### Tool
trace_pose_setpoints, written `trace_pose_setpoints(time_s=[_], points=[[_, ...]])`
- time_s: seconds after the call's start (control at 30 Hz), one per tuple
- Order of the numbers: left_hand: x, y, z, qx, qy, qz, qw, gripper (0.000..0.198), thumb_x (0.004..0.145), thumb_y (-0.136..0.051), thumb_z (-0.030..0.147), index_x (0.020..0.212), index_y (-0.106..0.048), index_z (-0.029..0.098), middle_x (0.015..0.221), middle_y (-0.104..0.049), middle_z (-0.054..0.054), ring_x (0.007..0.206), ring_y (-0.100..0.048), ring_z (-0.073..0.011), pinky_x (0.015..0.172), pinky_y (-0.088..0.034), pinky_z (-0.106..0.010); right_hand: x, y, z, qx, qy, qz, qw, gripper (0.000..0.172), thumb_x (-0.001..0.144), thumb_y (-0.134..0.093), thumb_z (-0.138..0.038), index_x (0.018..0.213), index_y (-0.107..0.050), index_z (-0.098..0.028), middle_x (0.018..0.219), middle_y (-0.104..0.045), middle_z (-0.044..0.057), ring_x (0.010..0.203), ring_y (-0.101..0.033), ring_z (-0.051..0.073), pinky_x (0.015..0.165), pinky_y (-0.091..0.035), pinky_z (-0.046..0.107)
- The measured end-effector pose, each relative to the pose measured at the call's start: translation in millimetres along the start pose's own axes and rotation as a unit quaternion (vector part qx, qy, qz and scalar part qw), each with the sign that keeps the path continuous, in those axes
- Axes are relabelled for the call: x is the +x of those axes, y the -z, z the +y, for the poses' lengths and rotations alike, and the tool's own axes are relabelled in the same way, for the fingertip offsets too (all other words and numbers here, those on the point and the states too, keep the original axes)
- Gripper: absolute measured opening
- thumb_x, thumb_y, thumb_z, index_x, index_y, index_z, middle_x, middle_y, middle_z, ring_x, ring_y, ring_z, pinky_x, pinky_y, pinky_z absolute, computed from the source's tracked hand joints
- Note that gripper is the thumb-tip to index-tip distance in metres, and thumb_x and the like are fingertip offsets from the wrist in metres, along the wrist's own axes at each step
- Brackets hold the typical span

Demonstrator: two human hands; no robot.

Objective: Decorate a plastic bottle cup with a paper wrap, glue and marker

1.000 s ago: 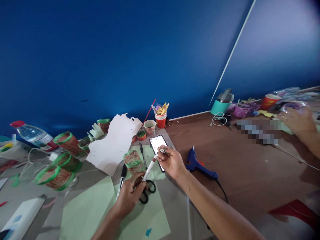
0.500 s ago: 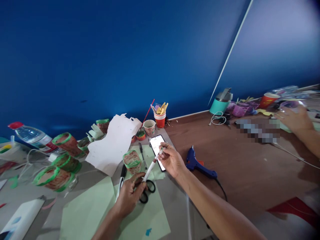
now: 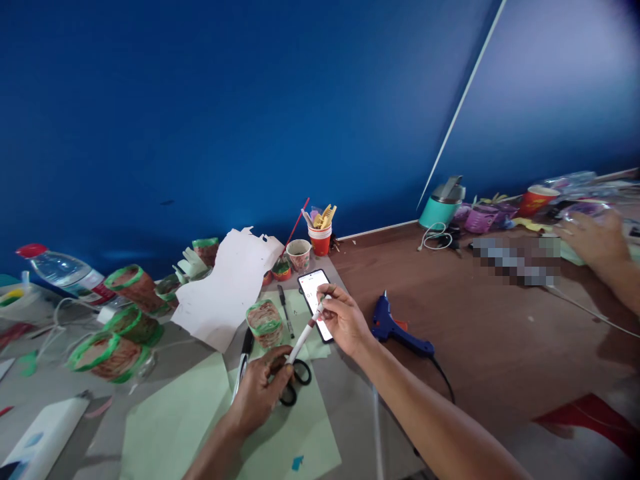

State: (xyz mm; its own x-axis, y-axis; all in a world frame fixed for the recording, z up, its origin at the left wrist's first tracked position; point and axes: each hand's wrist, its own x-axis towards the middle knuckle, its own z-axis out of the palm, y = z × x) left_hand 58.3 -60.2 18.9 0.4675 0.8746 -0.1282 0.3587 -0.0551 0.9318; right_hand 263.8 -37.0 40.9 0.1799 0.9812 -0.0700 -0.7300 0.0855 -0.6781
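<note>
In the middle of the head view, my left hand (image 3: 263, 385) is closed around the lower part of a slim white stick with a brown band, which looks like a marker pen (image 3: 300, 343). The fingertips of my right hand (image 3: 345, 319) pinch its white upper end, just above the band. Beneath that hand lies a phone (image 3: 311, 283) with a lit screen. Black-handled scissors (image 3: 302, 372) rest on green paper (image 3: 295, 433) by my left hand. A brown pot with a green rim (image 3: 265, 323) and a black pen (image 3: 285, 312) sit just beyond.
To the right lies a blue glue gun (image 3: 397, 327) with its cord. Torn white paper (image 3: 225, 280), several green-rimmed pots (image 3: 107, 357) and a bottle (image 3: 70, 270) fill the left. A red cup of cutlery (image 3: 321, 240) stands behind. Another person's hand (image 3: 597, 240) is at far right.
The white end in my right hand now meets the brown band; before, it was held slightly higher, with a greenish-white bit at the fingertips. My left hand has barely moved.
</note>
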Motion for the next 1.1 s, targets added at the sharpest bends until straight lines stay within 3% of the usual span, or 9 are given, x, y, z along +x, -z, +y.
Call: trace_pose_setpoints(time_s=[0.3, 0.53, 0.73, 0.9, 0.97, 1.1], points=[[-2, 0.0, 1, -0.027, 0.004, 0.000, 1.000, 0.042, 0.085, -0.050, 0.046, 0.108, -0.058, 0.013, 0.065, -0.057, 0.000, 0.048, -0.043, -0.0097, 0.045, -0.033, -0.021, -1, 2, 5, -0.045, 0.021, -0.025, 0.998, 0.019, 0.063, -0.065, -0.016, 0.082, -0.065, -0.018, 0.069, -0.055, -0.005, 0.049, -0.040, 0.005, 0.052, -0.038, 0.023], [0, 3.2, 5, 0.073, -0.030, 0.028, 0.996, 0.036, 0.086, -0.049, 0.041, 0.106, -0.063, 0.014, 0.061, -0.057, 0.000, 0.053, -0.048, -0.0128, 0.048, -0.035, -0.022, -5, -3, 5, -0.143, 0.054, -0.049, 0.987, 0.019, 0.068, -0.064, -0.021, 0.087, -0.064, -0.017, 0.073, -0.059, -0.002, 0.054, -0.044, 0.007, 0.052, -0.035, 0.022], [1, 6.4, 9, 0.138, -0.068, 0.059, 0.986, 0.035, 0.087, -0.046, 0.038, 0.105, -0.066, 0.015, 0.067, -0.065, -0.002, 0.063, -0.058, -0.0171, 0.058, -0.045, -0.024, -5, 0, 8, -0.202, 0.071, -0.061, 0.975, 0.032, 0.069, -0.060, -0.021, 0.101, -0.058, -0.019, 0.076, -0.059, -0.002, 0.053, -0.046, 0.008, 0.047, -0.032, 0.020], [-1, 5.0, 11, 0.170, -0.074, 0.065, 0.981, 0.036, 0.088, -0.045, 0.038, 0.107, -0.065, 0.015, 0.069, -0.067, -0.003, 0.062, -0.060, -0.0175, 0.057, -0.046, -0.025, -7, -2, 8, -0.156, 0.041, -0.044, 0.986, 0.048, 0.068, -0.066, -0.023, 0.114, -0.052, -0.022, 0.070, -0.063, -0.003, 0.049, -0.048, 0.008, 0.045, -0.031, 0.019], [-1, 4.5, 11, 0.180, -0.082, 0.063, 0.978, 0.036, 0.089, -0.043, 0.037, 0.108, -0.065, 0.016, 0.072, -0.068, -0.003, 0.064, -0.060, -0.0175, 0.059, -0.047, -0.025, -8, -2, 11, -0.117, 0.010, -0.045, 0.992, 0.043, 0.070, -0.068, -0.029, 0.111, -0.055, -0.021, 0.066, -0.063, -0.003, 0.046, -0.048, 0.008, 0.044, -0.031, 0.019], [-2, 4.6, 14, 0.186, -0.091, 0.067, 0.976, 0.035, 0.090, -0.042, 0.035, 0.109, -0.064, 0.016, 0.077, -0.070, -0.004, 0.067, -0.061, -0.0175, 0.063, -0.048, -0.026, -9, -4, 18, -0.079, -0.021, -0.052, 0.995, 0.027, 0.071, -0.070, -0.040, 0.084, -0.064, -0.018, 0.067, -0.065, -0.001, 0.039, -0.044, 0.005, 0.040, -0.029, 0.019]])
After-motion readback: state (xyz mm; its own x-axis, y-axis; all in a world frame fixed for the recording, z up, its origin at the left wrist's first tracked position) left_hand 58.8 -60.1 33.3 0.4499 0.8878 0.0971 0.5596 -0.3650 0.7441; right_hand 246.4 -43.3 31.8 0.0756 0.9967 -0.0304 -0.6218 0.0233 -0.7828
